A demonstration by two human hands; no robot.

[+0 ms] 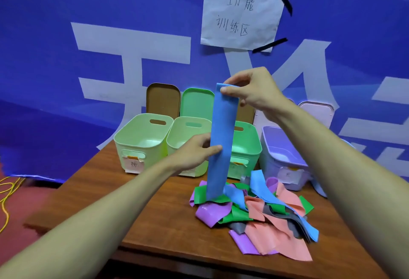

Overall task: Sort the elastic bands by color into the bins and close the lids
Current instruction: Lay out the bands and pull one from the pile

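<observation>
My right hand [250,94] pinched the blue band [221,137] at its top, my left hand [195,152] at mid-length — far bins [155,159] looked empty, lids [195,103] open; the near pile [261,210] lay unsorted.

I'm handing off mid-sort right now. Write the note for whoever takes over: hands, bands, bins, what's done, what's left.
Right hand pinches the top end of the blue band, held up vertically. Left hand pinches it midway. Its lower end reaches the mixed pile on the table.
Behind: left pale green bin, second pale green bin, green bin, lilac bin; visible insides show no bands. Lids stand open behind.
Done: nothing binned that shows.
Left: sort every band by colour, close lids.
</observation>
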